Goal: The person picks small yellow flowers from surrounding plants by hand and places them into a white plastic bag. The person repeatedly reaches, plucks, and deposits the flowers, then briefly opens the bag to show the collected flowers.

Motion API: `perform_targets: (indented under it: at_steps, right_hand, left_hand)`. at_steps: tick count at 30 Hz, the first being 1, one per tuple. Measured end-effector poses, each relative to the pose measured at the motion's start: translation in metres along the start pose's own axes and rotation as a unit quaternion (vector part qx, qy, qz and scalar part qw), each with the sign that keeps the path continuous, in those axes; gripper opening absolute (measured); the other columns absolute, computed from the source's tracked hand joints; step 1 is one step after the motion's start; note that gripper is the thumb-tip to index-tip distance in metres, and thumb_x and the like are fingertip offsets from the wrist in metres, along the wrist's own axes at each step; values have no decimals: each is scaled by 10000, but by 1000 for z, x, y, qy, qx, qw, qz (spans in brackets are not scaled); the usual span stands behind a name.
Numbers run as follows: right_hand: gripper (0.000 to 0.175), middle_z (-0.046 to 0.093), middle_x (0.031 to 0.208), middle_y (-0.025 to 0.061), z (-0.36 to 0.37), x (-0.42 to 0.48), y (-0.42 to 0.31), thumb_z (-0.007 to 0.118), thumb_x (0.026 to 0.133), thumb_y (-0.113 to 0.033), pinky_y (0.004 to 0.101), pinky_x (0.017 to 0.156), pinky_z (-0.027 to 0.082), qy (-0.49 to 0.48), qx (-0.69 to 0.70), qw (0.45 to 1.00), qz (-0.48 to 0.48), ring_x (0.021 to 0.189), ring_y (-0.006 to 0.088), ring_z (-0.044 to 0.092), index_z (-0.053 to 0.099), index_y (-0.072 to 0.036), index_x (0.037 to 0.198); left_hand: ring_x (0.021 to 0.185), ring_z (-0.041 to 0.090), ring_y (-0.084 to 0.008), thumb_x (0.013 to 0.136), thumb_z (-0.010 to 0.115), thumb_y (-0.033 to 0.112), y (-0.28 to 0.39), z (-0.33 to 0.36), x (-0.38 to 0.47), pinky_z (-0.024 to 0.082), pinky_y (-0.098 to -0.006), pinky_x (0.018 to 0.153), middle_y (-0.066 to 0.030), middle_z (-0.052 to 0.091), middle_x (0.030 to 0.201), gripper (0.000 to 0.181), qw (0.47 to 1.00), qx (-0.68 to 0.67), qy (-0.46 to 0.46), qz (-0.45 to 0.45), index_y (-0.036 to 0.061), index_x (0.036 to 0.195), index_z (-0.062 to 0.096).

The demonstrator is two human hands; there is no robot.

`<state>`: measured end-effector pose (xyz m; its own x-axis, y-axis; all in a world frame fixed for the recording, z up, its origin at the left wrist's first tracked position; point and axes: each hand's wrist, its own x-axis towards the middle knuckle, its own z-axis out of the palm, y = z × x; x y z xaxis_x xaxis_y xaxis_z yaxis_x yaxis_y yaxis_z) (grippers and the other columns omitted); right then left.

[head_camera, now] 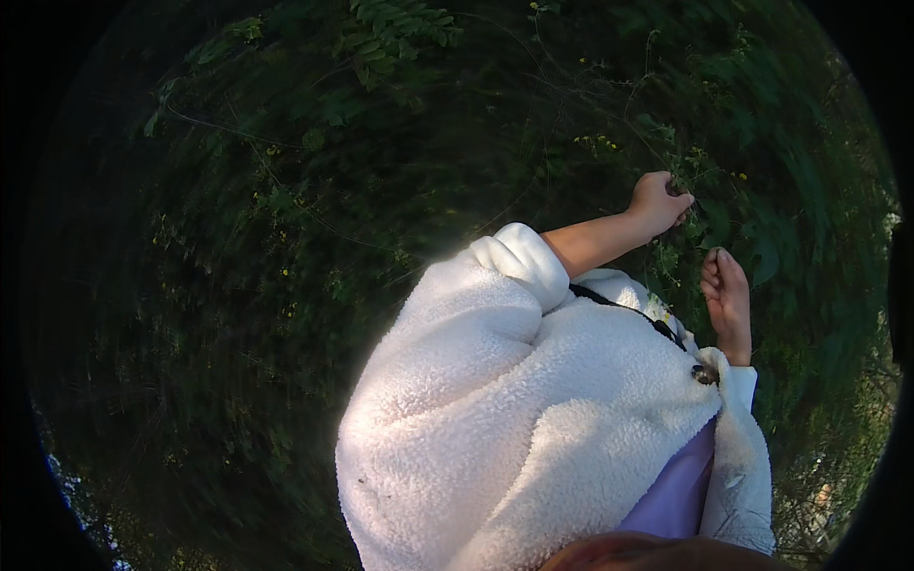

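My left hand reaches out from a rolled white fleece sleeve, its thumb and fingers closed on a thin green plant stem. Small leaves of this plant spread above the hand, and leafy sprigs hang below it. Lower and to the right, my right hand is raised with its fingers curled and their tips close to the thumb. Its fingertips are beside the foliage; whether a thin stem or leaf is between them cannot be made out.
Dark green foliage surrounds me, with small yellow flowers and long thin stems. A compound-leaf branch is at the top. My white fleece jacket fills the lower middle, with a dark strap across it. Broad leaves stand right of my hands.
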<state>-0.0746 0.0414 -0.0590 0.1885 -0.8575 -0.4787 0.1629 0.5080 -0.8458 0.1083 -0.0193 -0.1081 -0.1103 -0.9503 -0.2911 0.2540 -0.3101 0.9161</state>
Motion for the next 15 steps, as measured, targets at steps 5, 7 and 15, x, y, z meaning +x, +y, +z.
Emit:
perform_targets:
  at_steps: [5, 7, 15]
  right_hand:
    - [154, 399, 782, 9, -12, -20, -7, 433, 945, -144, 158, 474, 265, -62, 214, 975, -15, 638, 48, 339, 476, 4, 941]
    - [140, 394, 788, 14, -15, -27, -9, 429, 946, -142, 154, 480, 271, -36, 211, 977, -24, 638, 49, 337, 462, -7, 926]
    - [139, 375, 777, 17, -32, -45, -5, 423, 949, -148, 152, 469, 269, 10, 223, 974, -38, 634, 49, 333, 446, -18, 906]
  left_hand:
    - [651, 613, -135, 855, 563, 98, 6, 7, 5, 522, -233, 544, -76, 624, 839, 102, 964, -203, -51, -164, 4, 895, 571]
    - [667, 609, -131, 860, 557, 98, 1, 12, 5, 527, -228, 563, -73, 622, 843, 110, 932, -276, -111, -208, 6, 918, 576]
    - [822, 606, -155, 870, 542, 90, -15, 30, -6, 503, -280, 716, -87, 633, 912, 63, 878, -349, -199, -259, 61, 921, 565]
